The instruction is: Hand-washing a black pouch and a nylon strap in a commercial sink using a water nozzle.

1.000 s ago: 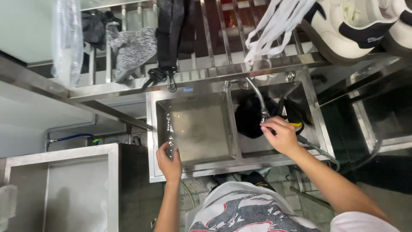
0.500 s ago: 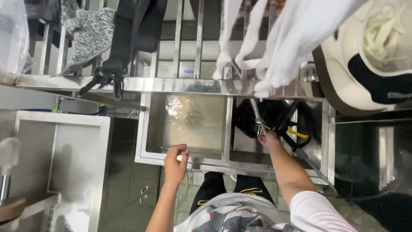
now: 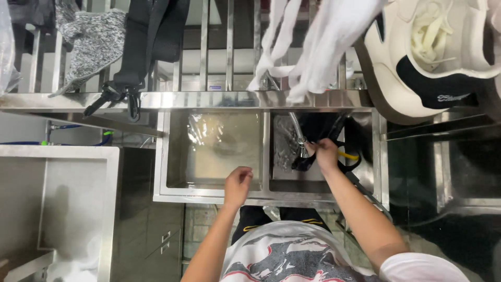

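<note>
You see a white sneaker far right above. A grey knit cloth hangs far left, beside a black strap.

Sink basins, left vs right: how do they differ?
The left basin holds water and nothing else; the right basin holds a black item. The left hand is over the left basin; the right hand grips the hose in the right basin. Both are steel.
</note>
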